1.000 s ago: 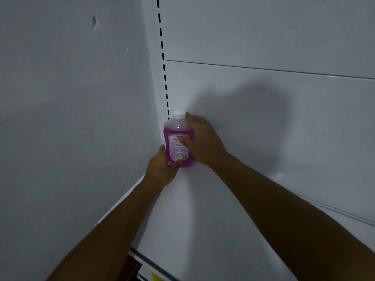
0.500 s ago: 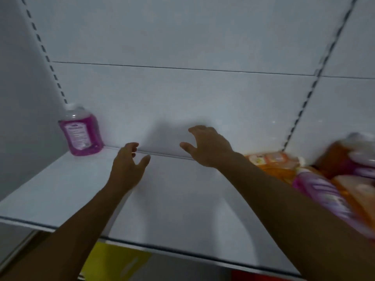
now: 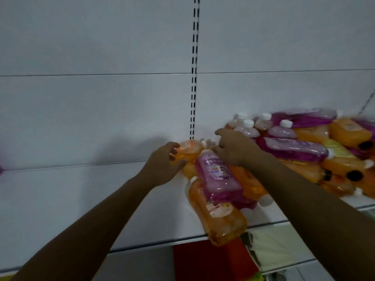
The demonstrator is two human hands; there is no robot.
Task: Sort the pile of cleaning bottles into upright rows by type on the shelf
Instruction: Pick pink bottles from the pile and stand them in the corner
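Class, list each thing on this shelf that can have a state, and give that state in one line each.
Left hand: fingers curled round a small orange bottle.
Right hand: open, reaching into the pile.
Purple bottle: lying on top.
Large orange bottle: lying, overhanging the shelf edge.

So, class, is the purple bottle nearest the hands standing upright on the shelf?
No, the purple bottle lies on its side on top of orange bottles at the shelf edge.

From nine o'clock round to eleven the bare shelf (image 3: 81, 195) gives my grips open passage, while from one to four o'clock the heap of bottles (image 3: 304, 147) blocks the way, one orange bottle (image 3: 218, 218) jutting over the front edge at five.
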